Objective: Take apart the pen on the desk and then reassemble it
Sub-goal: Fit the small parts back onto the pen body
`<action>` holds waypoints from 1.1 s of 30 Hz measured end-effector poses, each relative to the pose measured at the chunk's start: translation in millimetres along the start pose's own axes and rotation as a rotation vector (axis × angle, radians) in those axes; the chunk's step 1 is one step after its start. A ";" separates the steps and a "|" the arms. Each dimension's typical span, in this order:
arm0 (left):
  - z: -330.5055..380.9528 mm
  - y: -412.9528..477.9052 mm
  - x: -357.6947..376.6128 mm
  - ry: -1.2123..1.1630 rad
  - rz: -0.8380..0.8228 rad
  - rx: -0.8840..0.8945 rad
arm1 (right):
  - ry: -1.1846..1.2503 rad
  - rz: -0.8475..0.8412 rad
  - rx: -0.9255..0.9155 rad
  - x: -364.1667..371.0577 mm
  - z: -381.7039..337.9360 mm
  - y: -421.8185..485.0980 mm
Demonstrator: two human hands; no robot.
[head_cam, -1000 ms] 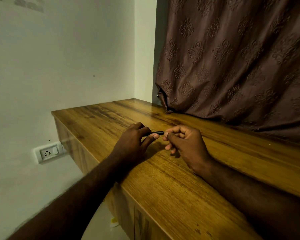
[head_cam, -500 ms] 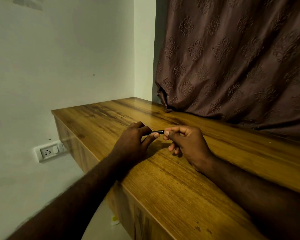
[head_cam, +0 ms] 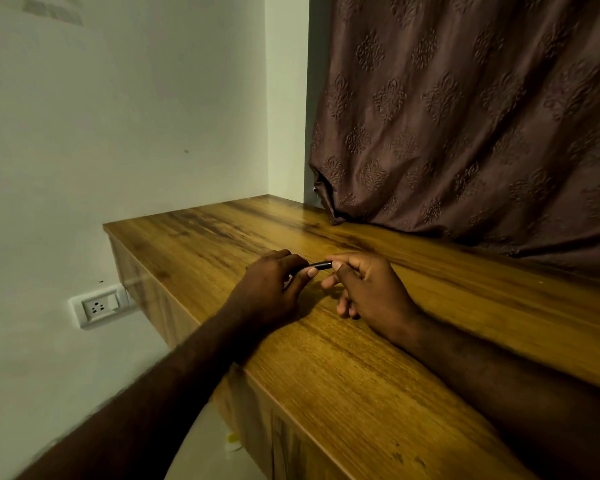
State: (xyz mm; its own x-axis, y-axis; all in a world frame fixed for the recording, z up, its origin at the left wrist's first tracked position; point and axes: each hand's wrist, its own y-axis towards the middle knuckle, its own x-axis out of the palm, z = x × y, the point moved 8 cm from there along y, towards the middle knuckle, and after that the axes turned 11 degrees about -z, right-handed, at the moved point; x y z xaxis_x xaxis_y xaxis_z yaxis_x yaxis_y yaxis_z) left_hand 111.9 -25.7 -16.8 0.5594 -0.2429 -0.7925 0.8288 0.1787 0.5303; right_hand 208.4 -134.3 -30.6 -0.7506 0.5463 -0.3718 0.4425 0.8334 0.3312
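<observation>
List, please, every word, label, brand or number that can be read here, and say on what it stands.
No text can be read.
The pen, held between the left hand and the right hand, shows too little to tell any print.
The wall socket shows no legible marking.

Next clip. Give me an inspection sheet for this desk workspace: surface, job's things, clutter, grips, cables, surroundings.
Surface: wooden desk, glossy grained top, cabinet front below.
Job's things: black pen, held just above the desk between both hands; only a short stretch shows, so its state of assembly cannot be told.
Clutter: nothing seen.
Grips: left hand pinches one end of the pen; right hand pinches the other end.
Cables: nothing seen.
Surroundings: white wall with a wall socket below desk level; brown curtain, patterned, its hem resting on the desk's far side.
</observation>
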 end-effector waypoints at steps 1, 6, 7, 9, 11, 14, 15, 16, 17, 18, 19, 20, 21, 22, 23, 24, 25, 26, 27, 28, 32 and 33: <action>0.3 0.3 -0.1 -0.007 0.000 0.001 | -0.012 -0.004 -0.003 0.0 0.0 0.2; -3.5 -0.1 0.6 -0.015 -0.003 -0.037 | -0.020 -0.007 0.007 -1.3 0.5 0.4; -4.4 0.1 0.5 -0.010 -0.006 -0.046 | -0.020 -0.004 0.012 -1.4 0.5 0.5; -3.9 0.4 0.7 -0.010 -0.011 -0.046 | -0.020 0.000 0.020 -1.4 0.4 -0.1; -2.3 0.1 0.5 -0.020 -0.007 -0.035 | -0.021 0.012 0.022 -1.9 -0.2 -1.1; -2.8 0.3 0.2 -0.018 -0.003 -0.034 | -0.023 0.066 -0.013 -5.4 -2.8 -2.8; -3.3 0.3 0.2 -0.021 -0.003 -0.036 | -0.025 0.090 -0.034 -7.6 -4.2 -3.5; -3.9 0.2 0.3 -0.024 -0.002 -0.040 | -0.028 0.109 -0.051 -9.4 -5.5 -4.4; -4.0 0.1 -0.3 -0.026 -0.001 -0.044 | -0.032 0.119 -0.060 -10.4 -6.3 -4.6; -4.0 0.1 -0.5 -0.026 -0.003 -0.049 | -0.035 0.121 -0.061 -10.6 -6.2 -4.8; -4.2 0.1 -0.4 -0.026 -0.008 -0.054 | -0.039 0.118 -0.058 -10.2 -5.6 -4.6; -4.6 0.2 -0.3 -0.025 -0.012 -0.060 | -0.041 0.112 -0.055 -9.8 -4.8 -4.0; -5.2 -0.2 0.1 -0.025 -0.016 -0.068 | -0.044 0.109 -0.055 -10.0 -4.6 -3.5; -5.5 -0.8 0.1 -0.027 -0.017 -0.075 | -0.051 0.113 -0.056 -11.8 -4.8 -2.9; -5.8 -0.7 -0.2 -0.030 -0.018 -0.084 | -0.064 0.126 -0.058 -15.6 -5.4 -2.1; -6.3 -0.6 -0.4 -0.036 -0.020 -0.094 | -0.079 0.148 -0.056 -21.6 -4.9 -1.6; -7.2 -0.6 -0.3 -0.043 -0.025 -0.109 | -0.098 0.175 -0.050 -29.5 -3.4 -1.3; -8.2 -0.7 -0.3 -0.049 -0.027 -0.126 | -0.125 0.204 -0.042 -38.8 -0.7 -0.9; -9.4 -0.8 -0.4 -0.046 -0.025 -0.138 | -0.167 0.234 -0.030 -48.6 3.3 -0.5; -10.8 -0.6 -0.2 -0.038 -0.019 -0.144 | -0.224 0.261 -0.009 -58.3 8.8 -0.1; -14.8 1.7 1.9 0.015 0.003 -0.105 | -0.450 0.303 0.115 -82.0 32.2 1.3; -15.5 1.9 2.9 0.026 0.000 -0.099 | -0.474 0.295 0.132 -82.8 35.3 2.1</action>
State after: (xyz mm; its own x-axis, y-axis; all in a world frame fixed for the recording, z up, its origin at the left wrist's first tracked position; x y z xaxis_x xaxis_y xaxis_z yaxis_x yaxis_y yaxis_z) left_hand 114.9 -11.3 -22.7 0.5579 -0.2182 -0.8007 0.8227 0.2722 0.4990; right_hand 288.8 -174.8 -29.6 -0.2975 0.7103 -0.6380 0.6802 0.6266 0.3803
